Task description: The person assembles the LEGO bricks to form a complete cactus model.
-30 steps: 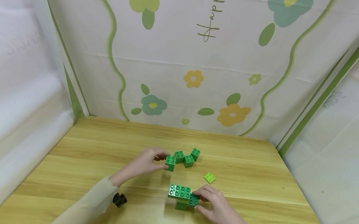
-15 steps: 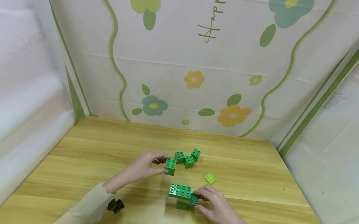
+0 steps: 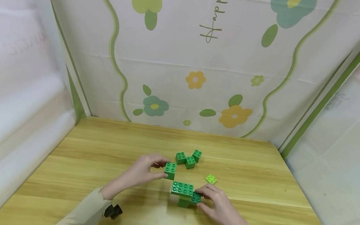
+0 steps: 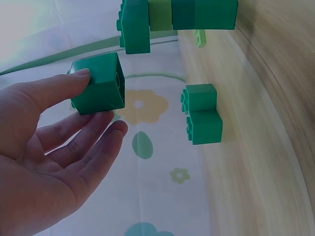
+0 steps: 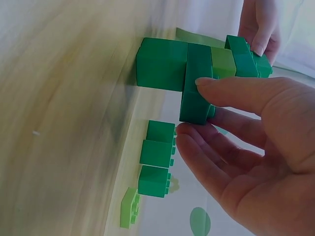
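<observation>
My left hand (image 3: pixel 141 170) pinches a square green building brick (image 3: pixel 169 171) between thumb and fingers, off the table; its hollow underside partly shows in the left wrist view, on the held brick (image 4: pixel 101 88). Just right of it and nearer to me stands a small stack of bricks, topped by a long green brick (image 3: pixel 182 188). Below that come a light green layer (image 5: pixel 223 62), a dark green brick (image 5: pixel 197 103) and a green base brick (image 5: pixel 160 64). My right hand (image 3: pixel 220 204) grips the dark green brick's protruding end. Held brick and stack are apart.
Beyond the stack, three loose green bricks (image 3: pixel 190 162) sit close together on the wooden table (image 3: pixel 118 139). A flat lime green brick (image 3: pixel 211 179) lies to their right and nearer. A floral cloth (image 3: pixel 171 56) hangs behind the table, and pale cloth walls flank it.
The left hand has brought its brick away from the loose bricks and nearer to the stack. The stack, still in the right hand's grip, has shifted slightly away from me.
</observation>
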Demonstrator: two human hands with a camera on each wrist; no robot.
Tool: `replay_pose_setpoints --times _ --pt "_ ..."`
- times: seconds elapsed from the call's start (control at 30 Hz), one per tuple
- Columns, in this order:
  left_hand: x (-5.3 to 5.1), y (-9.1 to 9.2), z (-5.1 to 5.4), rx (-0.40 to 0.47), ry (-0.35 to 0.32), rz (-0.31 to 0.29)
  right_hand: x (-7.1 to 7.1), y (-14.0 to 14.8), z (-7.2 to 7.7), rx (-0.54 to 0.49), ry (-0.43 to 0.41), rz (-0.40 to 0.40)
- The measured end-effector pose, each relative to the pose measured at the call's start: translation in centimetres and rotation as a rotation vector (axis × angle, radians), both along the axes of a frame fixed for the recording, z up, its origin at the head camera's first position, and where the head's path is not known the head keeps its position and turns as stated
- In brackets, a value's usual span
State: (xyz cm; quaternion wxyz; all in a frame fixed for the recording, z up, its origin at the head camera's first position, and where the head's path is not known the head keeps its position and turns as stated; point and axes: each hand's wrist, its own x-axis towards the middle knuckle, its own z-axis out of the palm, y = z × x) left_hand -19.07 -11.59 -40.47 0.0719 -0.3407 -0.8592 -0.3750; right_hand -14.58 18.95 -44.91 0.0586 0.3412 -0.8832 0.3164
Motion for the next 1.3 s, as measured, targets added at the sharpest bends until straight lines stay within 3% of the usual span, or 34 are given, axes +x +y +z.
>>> replay_pose_setpoints --times 0.37,0.77,1.3 --pt "1.1 0.2 0.7 0.003 -0.024 -0.005 -0.4 -0.1 -0.2 -0.006 0.047 -0.008" --pt "1.7 0.3 0.3 -0.001 -0.048 -0.029 -0.6 0.0 -0.3 -0.014 0.024 -0.009" --pt "1.9 0.8 -0.1 -0.016 -0.053 -0.048 -0.7 0.1 -0.5 -0.016 0.067 0.007"
